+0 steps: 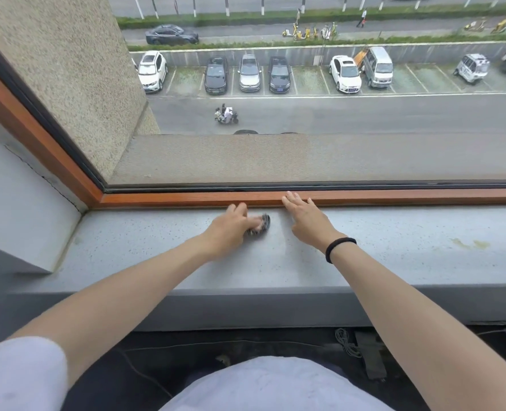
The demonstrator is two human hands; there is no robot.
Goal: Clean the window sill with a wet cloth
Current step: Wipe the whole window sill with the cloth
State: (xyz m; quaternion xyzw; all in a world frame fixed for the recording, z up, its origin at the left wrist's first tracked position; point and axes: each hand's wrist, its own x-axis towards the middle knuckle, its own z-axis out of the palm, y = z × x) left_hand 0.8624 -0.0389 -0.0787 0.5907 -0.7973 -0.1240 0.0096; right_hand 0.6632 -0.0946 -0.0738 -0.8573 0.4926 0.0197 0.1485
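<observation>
While the left hand [231,228] curls its fingers round a dark cloth [261,224], that cloth sits on the grey sill [121,250], poking out at the hand's 3 o'clock; both look blurred. At 3 o'clock from the cloth, close but apart, the right hand [306,221] lies flat on the sill, fingers straight and holding nothing, its fingertips [289,198] reaching the wood frame [186,199] at 12 o'clock. A black band [339,248] circles the right wrist. Far along the sill at 3 o'clock lies a yellowish stain [471,244]. Beyond the frame, at 12 o'clock, the glass [364,155] shows parked cars [248,73]. At 6 o'clock, below the sill, a coiled cable [346,342] lies on the dark floor [246,342].
</observation>
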